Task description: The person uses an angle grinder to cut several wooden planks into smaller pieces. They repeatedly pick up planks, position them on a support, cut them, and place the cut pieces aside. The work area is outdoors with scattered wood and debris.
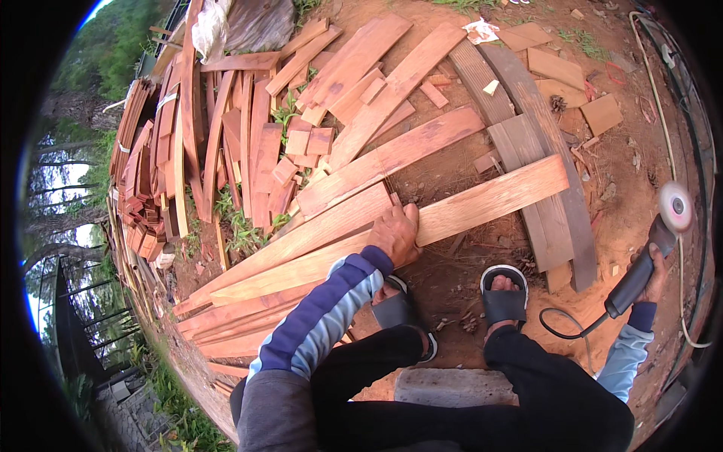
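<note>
My left hand (397, 232) is closed over the middle of a long, pale reddish wooden plank (493, 197), fingers wrapped over its far edge. The plank's right end lies across weathered grey-brown boards (520, 147); its left end rests over other planks. Out to the right, my right hand (654, 280) grips a dark angle grinder (631, 285). A round, pale disc (675, 206) sits at the grinder's upper end, apart from the plank. From the grinder's lower end a black cord (561, 331) loops on the ground.
Reddish planks (392, 98) and short offcuts lie piled beyond and left of the plank. Bundled strips (143, 181) are stacked at far left. My sandalled feet (504, 297) flank the near side, before a stone block (454, 386). A pale hose or cable (663, 113) runs along the right.
</note>
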A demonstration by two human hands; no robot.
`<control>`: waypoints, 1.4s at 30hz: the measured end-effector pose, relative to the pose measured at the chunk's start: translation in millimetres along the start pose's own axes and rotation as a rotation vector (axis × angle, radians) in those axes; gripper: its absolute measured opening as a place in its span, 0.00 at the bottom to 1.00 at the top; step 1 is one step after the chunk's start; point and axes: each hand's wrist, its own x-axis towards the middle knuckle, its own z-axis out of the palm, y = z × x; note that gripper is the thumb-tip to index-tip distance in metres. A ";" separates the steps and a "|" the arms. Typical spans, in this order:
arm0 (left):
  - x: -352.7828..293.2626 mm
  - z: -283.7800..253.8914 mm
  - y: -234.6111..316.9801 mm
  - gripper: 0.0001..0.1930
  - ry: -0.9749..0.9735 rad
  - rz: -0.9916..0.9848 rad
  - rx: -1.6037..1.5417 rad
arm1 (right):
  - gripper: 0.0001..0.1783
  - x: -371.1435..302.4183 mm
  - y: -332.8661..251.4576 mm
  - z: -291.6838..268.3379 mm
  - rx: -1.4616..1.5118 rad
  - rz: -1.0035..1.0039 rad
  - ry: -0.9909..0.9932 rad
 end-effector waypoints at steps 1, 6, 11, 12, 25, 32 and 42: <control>2.4 5.7 0.1 0.33 0.022 -0.010 0.020 | 0.21 3.2 -2.8 -5.4 -0.014 0.081 -0.115; 7.1 25.5 3.0 0.31 0.125 -0.074 0.100 | 0.20 -2.7 -4.0 13.1 -0.014 0.026 -0.070; 9.9 17.0 7.5 0.31 0.099 -0.052 0.123 | 0.21 -5.9 -3.8 17.9 -0.047 0.013 -0.040; 8.7 21.2 5.2 0.32 0.156 -0.034 0.158 | 0.21 -8.1 -4.3 21.0 -0.056 -0.002 -0.029; 48.3 2.2 62.0 0.46 0.216 -0.004 -0.135 | 0.26 -14.0 -3.5 29.0 -0.131 0.102 -0.066; 76.0 20.5 64.6 0.44 0.206 0.065 -0.197 | 0.27 -24.3 -10.7 54.0 -0.340 0.022 -0.136; 75.0 27.0 58.4 0.44 0.266 0.077 -0.229 | 0.23 -22.9 -6.3 72.0 -0.508 -0.096 -0.238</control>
